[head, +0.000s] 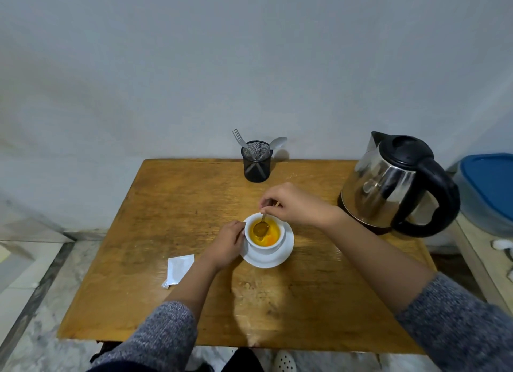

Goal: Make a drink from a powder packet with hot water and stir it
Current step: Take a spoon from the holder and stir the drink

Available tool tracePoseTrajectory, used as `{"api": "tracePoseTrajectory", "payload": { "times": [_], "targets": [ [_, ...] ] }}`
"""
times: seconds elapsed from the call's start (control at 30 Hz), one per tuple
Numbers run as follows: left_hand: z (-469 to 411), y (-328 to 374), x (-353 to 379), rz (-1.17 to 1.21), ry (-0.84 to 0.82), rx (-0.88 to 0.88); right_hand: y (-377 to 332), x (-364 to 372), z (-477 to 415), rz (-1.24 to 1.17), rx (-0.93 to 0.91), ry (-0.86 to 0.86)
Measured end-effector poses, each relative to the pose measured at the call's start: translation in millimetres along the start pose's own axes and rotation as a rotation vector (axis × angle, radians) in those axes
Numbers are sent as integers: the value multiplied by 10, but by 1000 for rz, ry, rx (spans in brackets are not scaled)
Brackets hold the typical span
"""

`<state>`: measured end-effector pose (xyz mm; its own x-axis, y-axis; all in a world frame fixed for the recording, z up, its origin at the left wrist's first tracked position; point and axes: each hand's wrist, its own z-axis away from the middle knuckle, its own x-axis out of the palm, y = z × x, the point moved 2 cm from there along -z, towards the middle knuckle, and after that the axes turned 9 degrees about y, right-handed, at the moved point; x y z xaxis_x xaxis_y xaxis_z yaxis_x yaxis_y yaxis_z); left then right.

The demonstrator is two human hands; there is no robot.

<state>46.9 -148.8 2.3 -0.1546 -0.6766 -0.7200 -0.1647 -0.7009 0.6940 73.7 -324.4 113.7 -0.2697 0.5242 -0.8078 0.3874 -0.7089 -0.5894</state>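
Wooden table (pixel 172 205) by a grey wall — a white cup (pixel 266 234) sits on its saucer (pixel 286 250), mid-table. Right hand (pixel 294 205) pinches the spoon (pixel 262 225) from the far side, handle almost upright, bowl in the orange drink. Left hand (pixel 226 244) wraps the cup's left side.

Left hand (pixel 226 244) curled, right hand (pixel 288 205) pinched, both forearms reaching forward
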Motion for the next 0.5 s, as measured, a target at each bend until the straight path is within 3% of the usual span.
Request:
{"api": "tracePoseTrajectory", "payload": {
  "times": [0.3, 0.5],
  "targets": [
    [-9, 9, -42, -53, -81, 18, -100, 41, -3, 277, -163, -191],
    [7, 46, -52, -59, -78, 0, -67, 72, 26, 274, -104, -223]
  ]
}}
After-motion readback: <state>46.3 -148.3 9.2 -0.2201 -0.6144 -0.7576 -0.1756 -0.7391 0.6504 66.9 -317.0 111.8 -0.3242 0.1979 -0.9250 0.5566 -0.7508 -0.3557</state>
